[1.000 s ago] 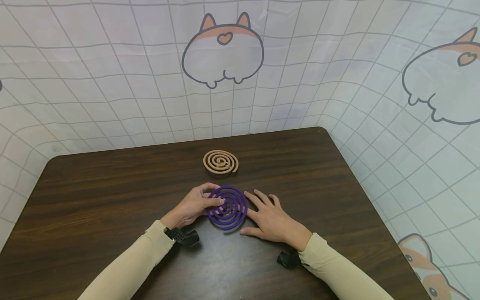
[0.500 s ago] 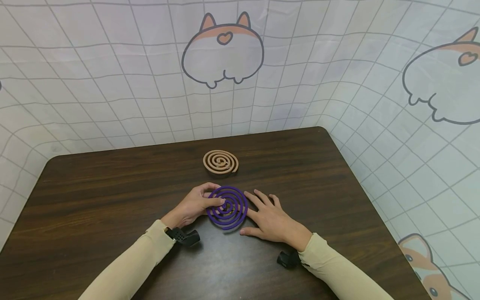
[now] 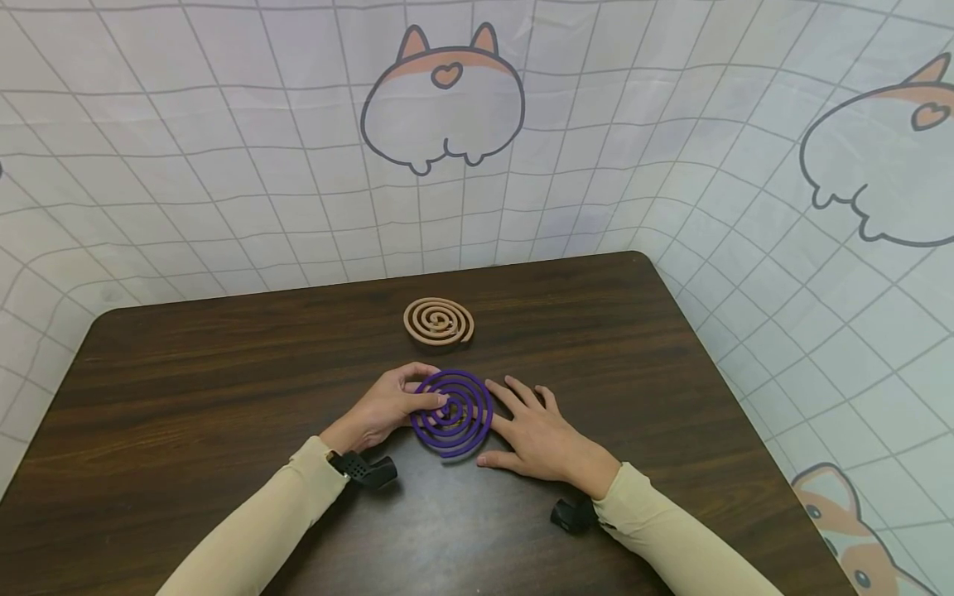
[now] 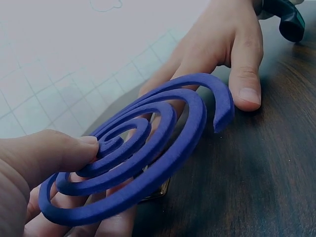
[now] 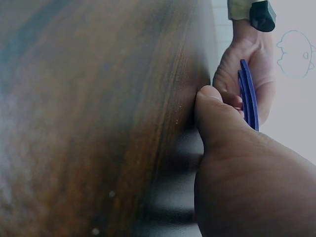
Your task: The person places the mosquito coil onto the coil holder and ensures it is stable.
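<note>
My left hand [image 3: 383,406] pinches a purple mosquito coil [image 3: 450,408], its thumb on the coil's centre and its fingers underneath. In the left wrist view the coil [image 4: 170,160] is tilted and held above the table. A gold-coloured metal edge [image 4: 162,191] shows beneath it, mostly hidden, so its kind is unclear. My right hand [image 3: 547,443] lies palm down on the table with fingers spread, just right of the coil. Its index fingertip passes behind the coil's rim; whether it touches the metal piece cannot be seen.
A tan mosquito coil [image 3: 438,321] lies farther back on the dark wooden table [image 3: 224,372]. White gridded curtain [image 3: 298,165] with cartoon dogs hangs along the table's back and sides. Each wrist carries a black camera [image 3: 367,472].
</note>
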Available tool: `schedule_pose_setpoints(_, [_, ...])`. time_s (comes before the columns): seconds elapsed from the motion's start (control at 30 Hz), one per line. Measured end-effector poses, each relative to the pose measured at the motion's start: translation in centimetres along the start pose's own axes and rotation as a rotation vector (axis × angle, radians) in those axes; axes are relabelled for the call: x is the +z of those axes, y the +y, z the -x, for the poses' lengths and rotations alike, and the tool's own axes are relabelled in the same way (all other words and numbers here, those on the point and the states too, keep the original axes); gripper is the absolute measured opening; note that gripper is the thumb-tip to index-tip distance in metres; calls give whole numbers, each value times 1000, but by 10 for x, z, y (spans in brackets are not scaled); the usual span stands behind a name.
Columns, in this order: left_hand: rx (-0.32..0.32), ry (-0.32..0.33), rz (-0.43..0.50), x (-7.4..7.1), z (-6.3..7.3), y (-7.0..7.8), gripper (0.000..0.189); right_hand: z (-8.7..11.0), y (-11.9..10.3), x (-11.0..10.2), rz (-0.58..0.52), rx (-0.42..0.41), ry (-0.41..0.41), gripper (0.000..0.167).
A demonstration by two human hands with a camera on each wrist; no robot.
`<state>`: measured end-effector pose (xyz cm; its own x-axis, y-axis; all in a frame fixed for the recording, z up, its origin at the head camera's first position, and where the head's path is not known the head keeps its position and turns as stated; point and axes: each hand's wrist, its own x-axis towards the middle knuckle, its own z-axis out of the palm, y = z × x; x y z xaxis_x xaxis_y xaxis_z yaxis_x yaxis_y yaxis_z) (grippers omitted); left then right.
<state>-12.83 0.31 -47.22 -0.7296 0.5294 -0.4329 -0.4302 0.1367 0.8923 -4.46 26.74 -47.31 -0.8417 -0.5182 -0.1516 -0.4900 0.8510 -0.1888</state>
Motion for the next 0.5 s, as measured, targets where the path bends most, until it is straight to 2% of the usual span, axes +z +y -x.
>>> schedule_pose_setpoints(0.5, [1,18,-11,-1,-1,-3,56,0,-2,-2,-5,4,-9,73])
